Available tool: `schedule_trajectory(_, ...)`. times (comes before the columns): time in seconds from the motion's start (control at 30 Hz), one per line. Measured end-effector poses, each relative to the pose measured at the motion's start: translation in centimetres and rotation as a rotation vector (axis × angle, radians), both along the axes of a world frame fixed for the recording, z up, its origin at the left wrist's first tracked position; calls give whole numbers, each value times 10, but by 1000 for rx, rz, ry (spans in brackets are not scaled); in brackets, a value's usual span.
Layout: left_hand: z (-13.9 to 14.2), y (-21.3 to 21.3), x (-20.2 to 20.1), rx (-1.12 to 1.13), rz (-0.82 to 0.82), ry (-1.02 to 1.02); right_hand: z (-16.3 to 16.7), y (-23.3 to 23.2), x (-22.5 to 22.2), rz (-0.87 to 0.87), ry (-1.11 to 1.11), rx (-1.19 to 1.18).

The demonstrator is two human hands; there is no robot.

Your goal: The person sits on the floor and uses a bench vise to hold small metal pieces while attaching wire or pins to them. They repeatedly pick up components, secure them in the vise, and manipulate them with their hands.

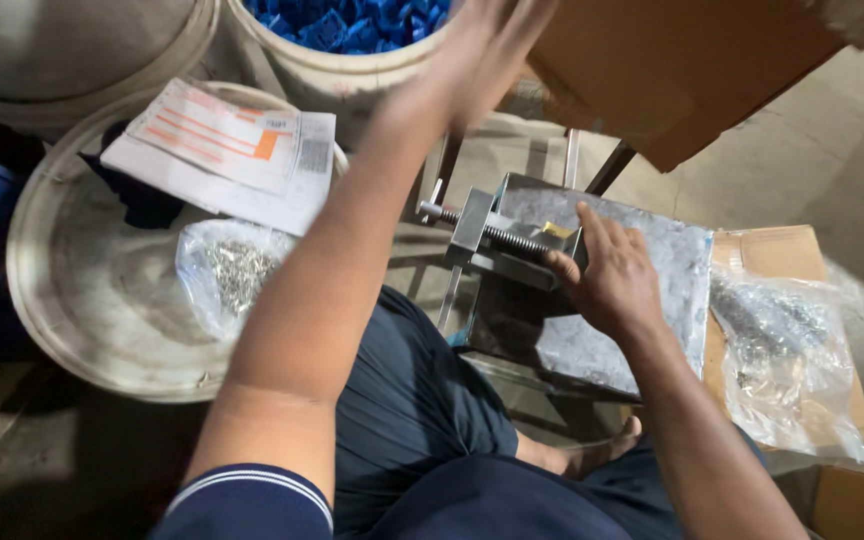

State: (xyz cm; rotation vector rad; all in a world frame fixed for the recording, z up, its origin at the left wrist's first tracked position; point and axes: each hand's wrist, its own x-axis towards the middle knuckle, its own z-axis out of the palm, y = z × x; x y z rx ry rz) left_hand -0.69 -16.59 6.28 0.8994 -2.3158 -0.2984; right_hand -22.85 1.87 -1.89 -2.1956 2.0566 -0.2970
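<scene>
The right hand [607, 275] rests on a small metal press [512, 240] that stands at the near-left corner of a grey steel plate [652, 290]. Its fingers are loosely curled, the forefinger stretched up along the press's right side, and the fingertips touch the threaded screw [507, 238] that runs through the press's frame. A small yellow piece [556, 230] sits in the press just beside the forefinger. Whether the fingers pinch anything there, I cannot tell.

The left hand [482, 50] is raised far forward, blurred, above the rim of a white bucket [352, 70] filled with blue plastic parts [352, 20]. Its fingers look stretched out and close together, and no object shows in it; the blur hides more.

To the left, a second white bucket's lid [82, 300] carries a clear bag of small metal bits [227, 270] near its right edge, with printed papers [232, 150] lying across its far edge. Right of the plate, another clear bag of metal parts [782, 360] lies on a flat cardboard sheet [772, 255]. A brown cardboard box [692, 70] hangs over the plate's far edge. The person sits low, in dark trousers [412, 400], with a bare foot [602, 455] showing beneath the plate's near edge.
</scene>
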Motion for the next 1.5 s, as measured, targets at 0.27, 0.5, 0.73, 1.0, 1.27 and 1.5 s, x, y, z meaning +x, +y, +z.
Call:
schedule_trajectory(0.27, -82, 56, 74, 1232, 278, 1045, 3, 2, 2, 9, -61, -61)
schedule_trajectory(0.5, -94, 138, 56, 1170, 166, 1067, -22, 28, -33, 150, -538, -375)
schedule_trajectory(0.73, -126, 170, 84, 834, 31, 962, -66, 109, -83, -154, -823, -584)
schedule_trajectory(1.0, -118, 137, 74, 696, 47, 903, -96, 126, -109, -163, -1218, -504)
schedule_trajectory(1.27, -116, 146, 72, 637, 95, 907, -85, 131, -104, -166, -1175, -460)
schedule_trajectory(1.5, -108, 244, -9, 1406, -17, 1328, -12, 105, -83, 60, -599, -338)
